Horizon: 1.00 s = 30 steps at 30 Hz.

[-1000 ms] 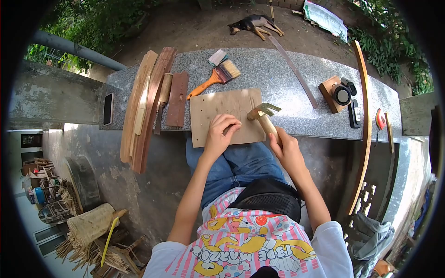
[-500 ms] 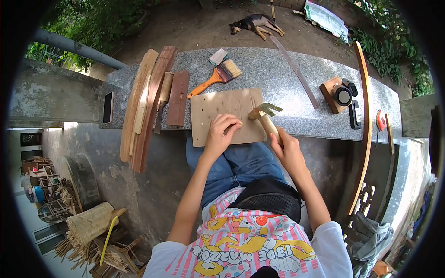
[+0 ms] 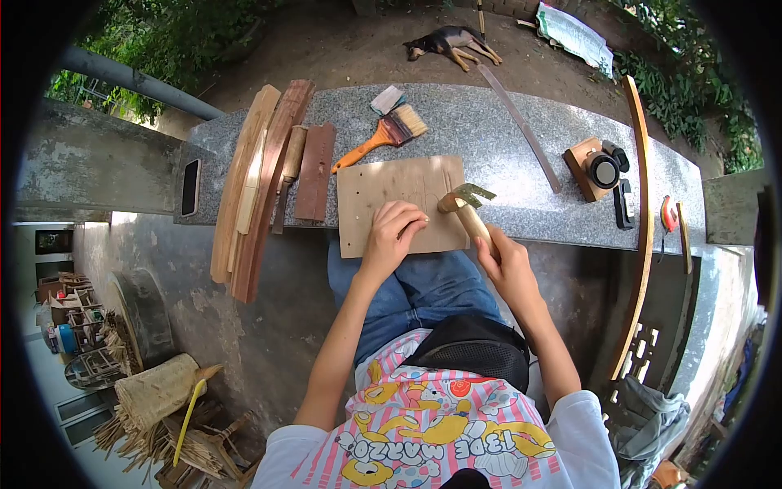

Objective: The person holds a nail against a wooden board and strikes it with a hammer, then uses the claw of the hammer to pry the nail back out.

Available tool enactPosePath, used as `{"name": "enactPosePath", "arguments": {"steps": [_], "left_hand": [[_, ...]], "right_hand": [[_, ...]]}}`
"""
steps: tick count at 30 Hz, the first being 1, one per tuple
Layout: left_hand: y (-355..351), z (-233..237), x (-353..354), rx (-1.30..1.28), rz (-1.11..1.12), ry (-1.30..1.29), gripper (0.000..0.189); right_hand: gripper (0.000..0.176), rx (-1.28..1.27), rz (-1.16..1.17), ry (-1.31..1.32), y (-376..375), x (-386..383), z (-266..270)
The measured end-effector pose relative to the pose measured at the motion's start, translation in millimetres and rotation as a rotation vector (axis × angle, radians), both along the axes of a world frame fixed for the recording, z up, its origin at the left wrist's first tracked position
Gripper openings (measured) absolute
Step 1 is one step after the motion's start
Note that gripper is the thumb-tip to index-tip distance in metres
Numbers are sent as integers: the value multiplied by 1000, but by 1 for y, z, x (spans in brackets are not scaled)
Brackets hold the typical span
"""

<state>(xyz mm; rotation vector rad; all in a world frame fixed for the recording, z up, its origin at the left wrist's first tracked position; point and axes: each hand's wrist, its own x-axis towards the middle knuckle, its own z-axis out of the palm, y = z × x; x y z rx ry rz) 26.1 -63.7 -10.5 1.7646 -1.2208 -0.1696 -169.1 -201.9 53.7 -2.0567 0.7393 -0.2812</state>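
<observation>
A thin wooden board (image 3: 407,183) with small holes along its left side lies across the near edge of the stone table, partly over my lap. My right hand (image 3: 507,262) is wrapped around the wooden handle of a claw hammer (image 3: 468,200), whose head is over the right part of the board. My left hand (image 3: 394,236) rests on the board to the left of the hammer head, thumb and fingertips pinched together. Whatever they pinch is too small to make out.
On the granite table (image 3: 481,114) lie wooden strips (image 3: 273,179), an orange-handled paintbrush (image 3: 379,138), a metal ruler (image 3: 521,130), a wooden block with a black round part (image 3: 599,167), a long curved wood strip (image 3: 643,204), a red tape measure (image 3: 669,213) and a phone (image 3: 191,189).
My left thumb and fingers have shifted slightly and sit closer together. The hammer and my right hand have barely moved.
</observation>
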Motion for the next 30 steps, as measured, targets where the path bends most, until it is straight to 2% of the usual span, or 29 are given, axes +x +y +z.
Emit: {"name": "enactPosePath", "arguments": {"steps": [8, 11, 14, 17, 21, 24, 28, 30], "left_hand": [[2, -3, -2, -23, 12, -46, 13], [2, 0, -2, -21, 12, -24, 12], [1, 2, -2, -28, 13, -12, 12], [2, 1, -2, -41, 14, -9, 11], [2, 3, -2, -32, 2, -8, 11], [2, 3, -2, -51, -6, 10, 12], [0, 6, -2, -39, -6, 19, 12], [1, 7, -1, -38, -19, 17, 12]], "right_hand": [[31, -104, 63, -158, 20, -9, 17], [32, -123, 128, -126, 16, -6, 5], [32, -87, 114, -63, 16, -8, 16], [30, -129, 93, -135, 18, -11, 15], [31, -182, 144, -98, 12, -8, 9], [33, -139, 151, -29, 13, -10, 18], [29, -164, 151, -115, 13, -8, 11], [29, -112, 148, -44, 8, -6, 21]]}}
